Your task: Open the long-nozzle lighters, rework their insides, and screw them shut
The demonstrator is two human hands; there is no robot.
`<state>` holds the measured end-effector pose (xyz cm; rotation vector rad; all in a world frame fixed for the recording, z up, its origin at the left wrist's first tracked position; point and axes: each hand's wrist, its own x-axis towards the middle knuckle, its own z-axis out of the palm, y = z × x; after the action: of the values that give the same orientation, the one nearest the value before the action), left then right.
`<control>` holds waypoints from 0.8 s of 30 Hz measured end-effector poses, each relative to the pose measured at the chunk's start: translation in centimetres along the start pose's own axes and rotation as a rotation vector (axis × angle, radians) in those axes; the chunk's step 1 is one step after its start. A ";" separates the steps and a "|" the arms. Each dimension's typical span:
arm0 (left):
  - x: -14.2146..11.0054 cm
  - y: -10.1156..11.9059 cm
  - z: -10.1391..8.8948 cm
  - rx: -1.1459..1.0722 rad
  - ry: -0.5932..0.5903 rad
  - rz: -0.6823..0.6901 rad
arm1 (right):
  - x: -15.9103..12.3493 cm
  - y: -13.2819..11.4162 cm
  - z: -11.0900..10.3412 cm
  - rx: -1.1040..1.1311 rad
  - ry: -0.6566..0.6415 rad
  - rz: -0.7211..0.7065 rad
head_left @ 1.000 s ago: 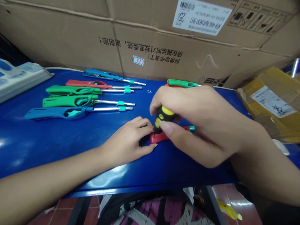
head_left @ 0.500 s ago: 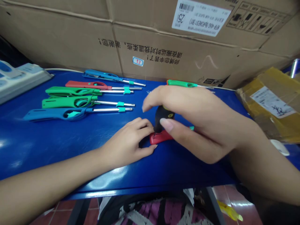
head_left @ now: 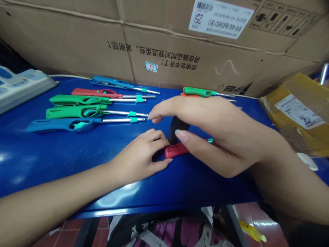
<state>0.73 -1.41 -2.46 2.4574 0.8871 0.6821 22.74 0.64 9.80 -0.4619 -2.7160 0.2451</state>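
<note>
On the blue table lies a red long-necked lighter (head_left: 177, 150), its handle end pointing left and much of it hidden under my right hand. My left hand (head_left: 146, 156) pinches that handle end between thumb and fingers. My right hand (head_left: 210, 130) holds a short screwdriver (head_left: 177, 130) by its stubby black handle, thumb on the near side. The screwdriver stands nearly upright, slightly tilted, its thin shaft meeting the lighter's handle near the end. A bit of teal (head_left: 210, 140) shows at the lighter beyond my right thumb.
Several blue, red and green lighters (head_left: 77, 112) lie in a row at the left. A green lighter (head_left: 197, 91) and an orange one are behind my right hand. A large cardboard box (head_left: 89, 44) walls the back. A power strip (head_left: 25, 85) and a taped box (head_left: 295, 113) flank the table.
My right hand's fingers have shifted a little to the left and the screwdriver handle has turned, its yellow mark no longer showing. My left hand and the red lighter keep their place.
</note>
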 end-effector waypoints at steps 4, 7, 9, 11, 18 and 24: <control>0.1 0.1 0.0 -0.040 0.020 -0.028 | 0.0 -0.2 0.2 -0.081 -0.006 0.032; 0.2 0.3 -0.2 -0.055 0.000 -0.045 | 0.2 -0.3 0.5 -0.233 0.021 0.073; 0.2 0.4 -0.3 -0.051 -0.010 -0.049 | 0.1 -0.4 0.4 -0.250 0.010 0.075; 0.2 0.3 -0.3 -0.050 -0.011 -0.036 | 0.0 -0.4 0.1 -0.182 -0.017 0.068; 0.2 0.2 -0.1 -0.016 0.032 0.000 | 0.0 0.1 0.8 -0.175 0.019 0.068; 0.2 0.4 -0.3 -0.039 -0.003 -0.041 | 0.1 -0.1 0.5 -0.144 -0.003 0.041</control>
<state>0.90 -1.49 -1.91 2.3992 0.9117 0.6745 22.46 0.52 9.40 -0.5586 -2.7407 0.0617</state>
